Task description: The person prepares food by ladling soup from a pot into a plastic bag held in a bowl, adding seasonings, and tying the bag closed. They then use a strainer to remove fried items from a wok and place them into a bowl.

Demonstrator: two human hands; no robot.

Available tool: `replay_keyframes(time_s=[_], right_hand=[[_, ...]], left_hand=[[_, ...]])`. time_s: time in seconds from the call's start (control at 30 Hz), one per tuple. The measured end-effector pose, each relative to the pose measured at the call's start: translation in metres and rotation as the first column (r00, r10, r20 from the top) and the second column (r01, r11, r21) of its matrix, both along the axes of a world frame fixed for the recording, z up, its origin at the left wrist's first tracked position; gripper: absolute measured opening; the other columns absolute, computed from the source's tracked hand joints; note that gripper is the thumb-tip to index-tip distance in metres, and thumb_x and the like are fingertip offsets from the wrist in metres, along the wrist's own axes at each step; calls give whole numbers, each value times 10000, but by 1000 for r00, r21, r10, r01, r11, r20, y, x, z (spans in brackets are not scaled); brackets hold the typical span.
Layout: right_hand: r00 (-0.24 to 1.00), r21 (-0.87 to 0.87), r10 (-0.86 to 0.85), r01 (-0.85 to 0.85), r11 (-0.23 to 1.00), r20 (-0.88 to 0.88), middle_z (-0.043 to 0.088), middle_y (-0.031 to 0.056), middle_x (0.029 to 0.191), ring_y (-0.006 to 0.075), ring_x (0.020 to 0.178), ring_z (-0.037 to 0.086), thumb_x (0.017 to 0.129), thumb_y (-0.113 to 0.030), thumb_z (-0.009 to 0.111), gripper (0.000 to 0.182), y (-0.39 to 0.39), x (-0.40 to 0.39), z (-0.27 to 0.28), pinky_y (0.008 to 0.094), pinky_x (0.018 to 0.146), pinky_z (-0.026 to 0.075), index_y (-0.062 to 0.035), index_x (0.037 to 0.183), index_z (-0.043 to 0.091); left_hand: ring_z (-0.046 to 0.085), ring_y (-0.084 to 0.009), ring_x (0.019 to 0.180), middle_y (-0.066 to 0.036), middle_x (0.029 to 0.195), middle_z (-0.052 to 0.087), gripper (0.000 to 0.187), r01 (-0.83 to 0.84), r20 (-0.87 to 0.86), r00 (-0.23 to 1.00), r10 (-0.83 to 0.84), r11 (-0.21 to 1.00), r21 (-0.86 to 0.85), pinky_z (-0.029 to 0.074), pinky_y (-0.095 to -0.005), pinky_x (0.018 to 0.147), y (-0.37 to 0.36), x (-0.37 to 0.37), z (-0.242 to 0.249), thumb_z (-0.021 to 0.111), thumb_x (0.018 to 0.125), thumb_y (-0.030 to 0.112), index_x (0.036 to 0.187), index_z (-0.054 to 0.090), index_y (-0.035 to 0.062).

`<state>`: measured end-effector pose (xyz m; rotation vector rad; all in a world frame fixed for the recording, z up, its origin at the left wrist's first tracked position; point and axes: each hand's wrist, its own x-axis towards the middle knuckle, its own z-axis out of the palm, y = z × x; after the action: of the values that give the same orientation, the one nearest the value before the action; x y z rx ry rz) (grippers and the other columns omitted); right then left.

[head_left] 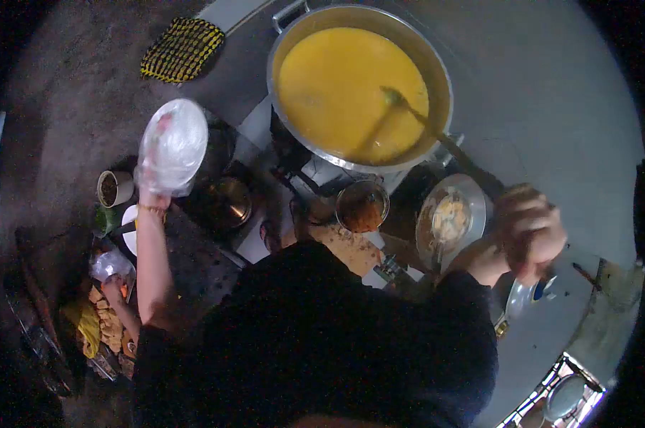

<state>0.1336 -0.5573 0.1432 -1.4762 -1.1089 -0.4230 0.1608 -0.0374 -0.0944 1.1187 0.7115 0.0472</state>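
Note:
My right hand (pixel 530 230) is wrapped in a fist around the long handle of a ladle (pixel 456 151). The ladle slants down to the left over the rim of a large metal pot (pixel 447 78), its head in the yellow soup (pixel 329 78). On the left side, my left hand (pixel 155 194) grips a white oval dish covered in clear plastic (pixel 178 139), held up to the left of the pot; the plastic and dish hide most of its fingers.
A yellow-and-black woven pad (pixel 183 50) lies at upper left. Below the pot are a bowl of orange-brown food (pixel 363 207) and a metal bowl (pixel 421 221) with pale food. Another person's hand (pixel 114 287) is by a plastic bag at lower left. A small cup (pixel 115 189) stands nearby.

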Motion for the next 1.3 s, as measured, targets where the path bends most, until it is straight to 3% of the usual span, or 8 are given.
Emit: replay_keyframes(time_s=[0.13,0.27,0.37,0.47,0.5,0.7,1.17,1.3], right_hand=[[992,-156,48,-30,987,115,262,26,384,179,296,278,822,-354,497,559,75,-8,10,277,335,219,-96,398,239],[950,-59,-233,250,967,206,287,39,404,176,332,297,846,-286,483,534,101,-1,-9,291,366,221,-69,425,236],[937,90,-348,344,935,35,313,35,421,165,354,289,847,-215,474,444,95,6,-46,312,379,211,-67,477,278],[888,551,-309,455,699,-341,379,11,445,126,401,374,820,-169,526,272,68,19,-61,250,399,300,-60,586,440],[849,596,-352,528,605,-395,285,-15,421,94,371,266,843,-168,486,343,65,19,-49,261,371,205,-100,533,356],[627,578,-513,767,279,-585,181,-32,402,101,362,172,891,-307,373,449,-2,-4,-25,258,402,195,-165,486,239],[869,771,-346,480,420,-353,217,-9,392,111,344,184,865,-244,414,469,-85,-51,50,272,412,188,-169,440,231],[931,762,-271,357,541,-243,212,-15,390,108,343,177,856,-233,427,459,-91,-66,74,260,420,190,-178,444,233]], left_hand=[[498,-216,1041,-71,1202,463,477,61,29,998,-60,998,-22,456,-341,826,-16,35,-5,472,848,346,1240,389,88],[505,-213,1034,-70,1194,472,475,84,33,996,-84,996,-3,463,-336,818,-27,60,-5,471,848,351,1236,394,86],[511,-210,1029,-68,1187,480,474,106,40,994,-106,994,-5,468,-332,812,-38,70,-3,470,849,354,1233,398,85],[528,-199,1003,-63,1158,502,457,152,132,981,-145,987,-46,476,-321,797,-61,69,9,482,845,346,1211,421,79],[543,-188,978,-59,1132,522,441,191,202,964,-172,979,-75,482,-312,784,-66,70,11,495,841,337,1190,443,73],[563,-175,923,-53,1068,555,370,215,126,972,-196,964,-158,498,-295,723,-77,89,-19,515,833,306,1122,491,77],[590,-190,808,-94,963,579,360,455,-58,889,-454,861,227,524,-317,583,-188,161,-38,532,787,292,1038,525,34],[598,-232,822,-104,973,580,381,387,-13,921,-389,913,127,531,-356,606,-230,165,-23,528,784,331,997,548,16]])
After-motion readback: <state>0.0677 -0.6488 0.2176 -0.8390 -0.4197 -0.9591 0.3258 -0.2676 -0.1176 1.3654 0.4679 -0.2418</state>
